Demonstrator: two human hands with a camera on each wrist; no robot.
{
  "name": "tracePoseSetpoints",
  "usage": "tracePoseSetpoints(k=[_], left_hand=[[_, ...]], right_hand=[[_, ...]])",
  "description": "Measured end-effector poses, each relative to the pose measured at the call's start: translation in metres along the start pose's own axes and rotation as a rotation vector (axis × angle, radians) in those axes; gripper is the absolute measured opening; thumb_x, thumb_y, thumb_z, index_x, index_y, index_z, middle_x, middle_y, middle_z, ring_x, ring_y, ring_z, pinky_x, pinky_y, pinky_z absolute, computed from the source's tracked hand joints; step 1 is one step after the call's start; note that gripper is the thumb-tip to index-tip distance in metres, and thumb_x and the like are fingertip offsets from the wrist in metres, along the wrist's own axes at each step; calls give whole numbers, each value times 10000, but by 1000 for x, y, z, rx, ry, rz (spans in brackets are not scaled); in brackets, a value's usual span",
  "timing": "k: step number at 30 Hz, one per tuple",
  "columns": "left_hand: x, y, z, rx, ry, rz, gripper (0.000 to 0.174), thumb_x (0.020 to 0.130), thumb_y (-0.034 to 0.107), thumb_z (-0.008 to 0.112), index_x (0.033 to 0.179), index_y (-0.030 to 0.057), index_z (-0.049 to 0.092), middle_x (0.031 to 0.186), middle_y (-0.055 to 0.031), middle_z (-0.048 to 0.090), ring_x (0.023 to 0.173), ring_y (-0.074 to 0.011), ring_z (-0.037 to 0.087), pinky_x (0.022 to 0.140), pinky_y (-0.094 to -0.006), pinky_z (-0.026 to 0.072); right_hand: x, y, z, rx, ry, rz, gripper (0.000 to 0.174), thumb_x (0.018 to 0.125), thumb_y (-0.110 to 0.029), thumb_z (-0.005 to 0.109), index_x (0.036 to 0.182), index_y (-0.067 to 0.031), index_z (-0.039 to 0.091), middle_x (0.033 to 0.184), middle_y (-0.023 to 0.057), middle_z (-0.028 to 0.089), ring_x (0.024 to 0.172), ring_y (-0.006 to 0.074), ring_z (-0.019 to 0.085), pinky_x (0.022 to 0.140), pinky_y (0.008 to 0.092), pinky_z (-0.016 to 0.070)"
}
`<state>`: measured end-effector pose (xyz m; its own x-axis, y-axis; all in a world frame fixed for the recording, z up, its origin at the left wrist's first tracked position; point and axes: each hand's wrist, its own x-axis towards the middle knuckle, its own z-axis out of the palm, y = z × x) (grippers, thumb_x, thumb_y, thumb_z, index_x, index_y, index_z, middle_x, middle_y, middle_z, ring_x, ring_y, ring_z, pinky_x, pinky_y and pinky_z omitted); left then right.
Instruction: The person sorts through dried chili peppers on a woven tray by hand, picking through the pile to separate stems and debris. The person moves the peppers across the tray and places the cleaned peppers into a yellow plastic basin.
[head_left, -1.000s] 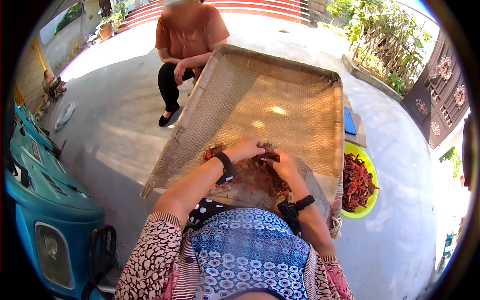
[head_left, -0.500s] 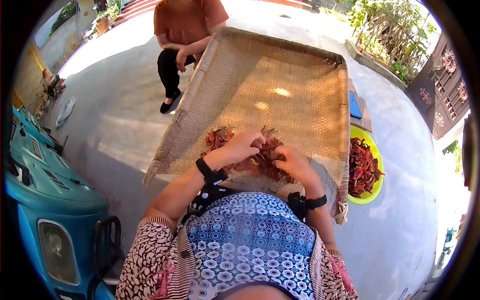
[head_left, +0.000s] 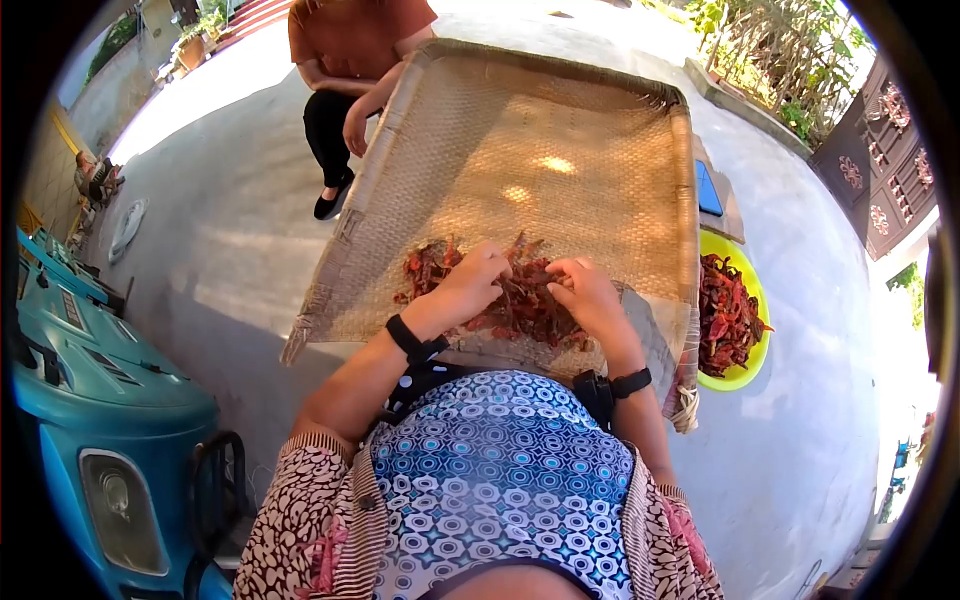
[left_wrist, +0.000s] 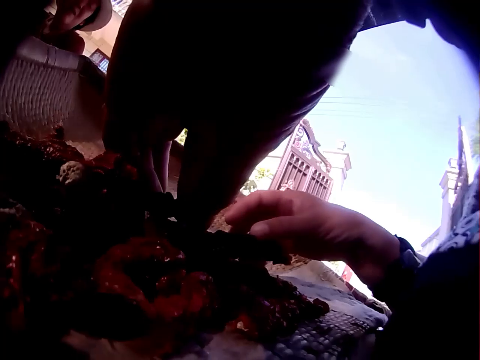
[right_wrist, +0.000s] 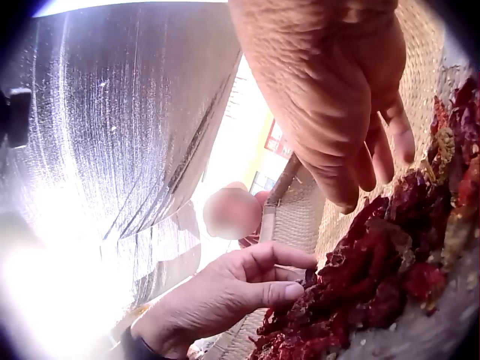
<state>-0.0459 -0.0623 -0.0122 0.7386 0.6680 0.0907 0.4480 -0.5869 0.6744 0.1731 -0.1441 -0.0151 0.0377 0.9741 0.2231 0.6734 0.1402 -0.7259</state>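
Dried red peppers (head_left: 525, 300) lie in a loose heap at the near side of a woven tray (head_left: 590, 180). At the heap's left part, my left hand (head_left: 470, 288) is bent over the peppers; the right wrist view shows this hand (right_wrist: 217, 296) pinching a small dark red piece (right_wrist: 309, 279) between thumb and fingers. My right hand (head_left: 594, 300) hovers at the heap's right side, its fingers (right_wrist: 379, 146) loosely extended downward over the peppers (right_wrist: 375, 277) in the right wrist view. The left wrist view is dark, with my right hand (left_wrist: 307, 223) low over the heap.
A yellow-green basin (head_left: 745, 375) of red peppers stands right of the tray, below a blue phone (head_left: 708, 190) on cardboard. A person (head_left: 350, 60) sits beyond the tray's left edge. A teal vehicle (head_left: 110, 390) stands at the left.
My hands have moved apart, the right one outward from the heap's middle, and its fingers have loosened. The seated person leans and has shifted an arm toward the tray's edge.
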Motion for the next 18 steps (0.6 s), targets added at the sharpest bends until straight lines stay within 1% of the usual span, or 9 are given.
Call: tracePoseSetpoints(k=[3, 5, 8, 9, 11, 14, 15, 18], left_hand=[[-3, -3, 1, 31, 59, 29, 164, 835, 11, 632, 994, 18, 593, 1002, -123, 523, 958, -286, 547, 838, -366, 458], [-3, -8, 1, 68, 136, 82, 146, 839, 9, 620, 983, 10, 593, 940, -114, 548, 906, -288, 562, 814, -376, 466], [-8, 8, -8, -4, 233, -7, 130, 871, 13, 597, 1001, 9, 594, 912, -104, 595, 881, -264, 591, 801, -366, 481], [-9, 6, -6, -53, 300, -19, 127, 882, 18, 595, 1009, 13, 595, 925, -98, 605, 881, -241, 598, 796, -352, 486], [-8, 2, -1, -150, 441, -32, 122, 905, 28, 590, 1027, 21, 598, 952, -85, 624, 879, -196, 613, 785, -324, 495], [-10, 13, -5, -390, 503, -56, 122, 934, 49, 580, 1053, 36, 602, 965, -44, 630, 877, -130, 610, 779, -277, 496], [-9, 11, -5, -466, 505, -41, 111, 938, 55, 584, 1048, 46, 599, 928, -13, 616, 851, -96, 587, 761, -253, 489], [-9, 8, -6, -596, 443, -97, 93, 941, 65, 588, 1030, 42, 581, 900, -4, 601, 818, -83, 570, 734, -248, 485]], right_hand=[[5, 16, 10, -161, -48, -114, 183, 816, -160, 664, 971, -64, 651, 912, 155, 636, 901, 346, 606, 762, 432, 488], [5, 16, 11, -170, -55, -86, 185, 807, -171, 668, 956, -63, 649, 923, 157, 630, 899, 351, 602, 764, 439, 483], [5, 14, 12, -238, -89, -82, 188, 805, -184, 672, 942, -57, 648, 922, 153, 621, 897, 354, 596, 765, 439, 479], [6, 14, 12, -270, -100, -86, 189, 806, -187, 673, 939, -55, 648, 919, 149, 618, 896, 354, 595, 765, 437, 478], [6, 13, 13, -242, -89, -69, 188, 810, -189, 672, 936, -51, 646, 907, 151, 612, 901, 354, 590, 763, 434, 476], [4, 12, 13, -197, -48, -83, 186, 820, -190, 669, 938, -49, 640, 910, 156, 610, 919, 354, 583, 765, 436, 472], [4, 11, 13, -179, -30, -94, 185, 823, -190, 667, 940, -49, 638, 914, 158, 610, 927, 354, 581, 766, 437, 471], [-4, 7, 6, -102, 123, -116, 163, 857, -177, 642, 957, -49, 628, 882, 153, 610, 843, 330, 602, 731, 412, 479]])
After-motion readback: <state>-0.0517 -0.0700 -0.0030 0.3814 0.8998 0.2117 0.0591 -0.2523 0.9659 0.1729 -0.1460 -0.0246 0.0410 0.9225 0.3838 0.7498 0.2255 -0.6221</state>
